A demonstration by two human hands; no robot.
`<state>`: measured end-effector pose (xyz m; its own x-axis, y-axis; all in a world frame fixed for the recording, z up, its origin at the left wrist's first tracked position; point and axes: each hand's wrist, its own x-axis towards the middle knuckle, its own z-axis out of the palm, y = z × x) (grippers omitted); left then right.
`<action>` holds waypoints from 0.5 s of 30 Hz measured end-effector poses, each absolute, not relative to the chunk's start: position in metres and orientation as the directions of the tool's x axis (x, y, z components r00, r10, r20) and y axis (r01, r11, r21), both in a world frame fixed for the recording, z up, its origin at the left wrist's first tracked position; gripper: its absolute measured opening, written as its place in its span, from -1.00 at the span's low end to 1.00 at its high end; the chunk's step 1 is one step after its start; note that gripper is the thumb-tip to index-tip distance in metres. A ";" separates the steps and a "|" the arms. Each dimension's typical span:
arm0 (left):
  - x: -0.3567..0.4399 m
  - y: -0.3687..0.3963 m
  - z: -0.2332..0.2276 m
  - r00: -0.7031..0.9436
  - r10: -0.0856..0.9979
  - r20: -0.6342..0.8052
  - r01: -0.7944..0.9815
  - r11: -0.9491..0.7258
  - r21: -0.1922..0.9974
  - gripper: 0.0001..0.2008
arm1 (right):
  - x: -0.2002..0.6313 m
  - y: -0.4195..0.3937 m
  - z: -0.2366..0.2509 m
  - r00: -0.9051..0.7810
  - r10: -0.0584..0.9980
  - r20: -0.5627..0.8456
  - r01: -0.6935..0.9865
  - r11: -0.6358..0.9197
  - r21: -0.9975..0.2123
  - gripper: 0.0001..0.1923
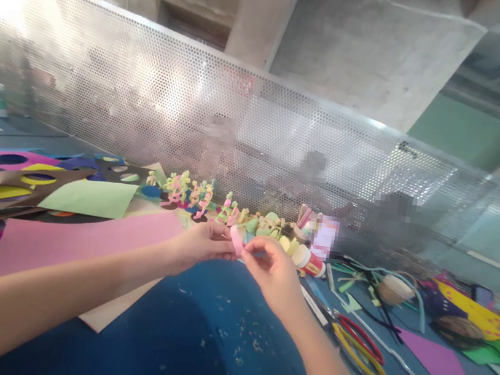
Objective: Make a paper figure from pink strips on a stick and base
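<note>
Pink paper strip (237, 240) pinched btwn both hands' fingers, L hand (202, 244) & R hand (273, 271) meeting above blue table (192, 334), glue stick (308, 261) just beside R.

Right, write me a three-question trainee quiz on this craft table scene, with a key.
1. True or false: both hands pinch the small pink paper strip above the blue table.
2. What lies just right of the right hand? A) scissors with red and yellow handles B) a hammer C) a mug
3. Fill in: the large sheet under the left hand's forearm is ____ in colour.

Key
1. True.
2. A.
3. Pink: the pink sheet lies flat on the table, beside a light green sheet.
</note>
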<state>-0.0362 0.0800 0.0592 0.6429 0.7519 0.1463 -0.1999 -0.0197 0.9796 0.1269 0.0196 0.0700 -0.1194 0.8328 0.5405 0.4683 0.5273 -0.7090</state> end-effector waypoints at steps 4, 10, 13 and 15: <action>-0.033 0.078 0.057 0.613 0.771 0.172 -0.244 -0.022 0.969 -0.76 | 0.124 0.020 0.069 -0.072 0.830 0.552 0.424 0.527 -0.736 -0.94; -0.033 0.075 0.059 0.579 0.799 0.163 -0.269 -0.002 0.963 -0.81 | 0.125 0.022 0.068 -0.053 0.842 0.537 0.379 0.514 -0.769 -0.96; -0.034 0.073 0.060 0.593 0.785 0.179 -0.303 0.012 0.953 -0.84 | 0.125 0.022 0.067 -0.053 0.846 0.530 0.356 0.512 -0.782 -0.96; -0.034 0.073 0.060 0.599 0.777 0.193 -0.322 0.013 0.947 -0.85 | 0.125 0.022 0.068 -0.050 0.849 0.526 0.346 0.509 -0.788 -0.95</action>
<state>-0.0336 0.0730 0.0602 0.5991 0.7770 0.1932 -0.3222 0.0131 0.9466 0.1252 0.0222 0.0676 -0.0498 0.8487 0.5264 0.3459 0.5092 -0.7881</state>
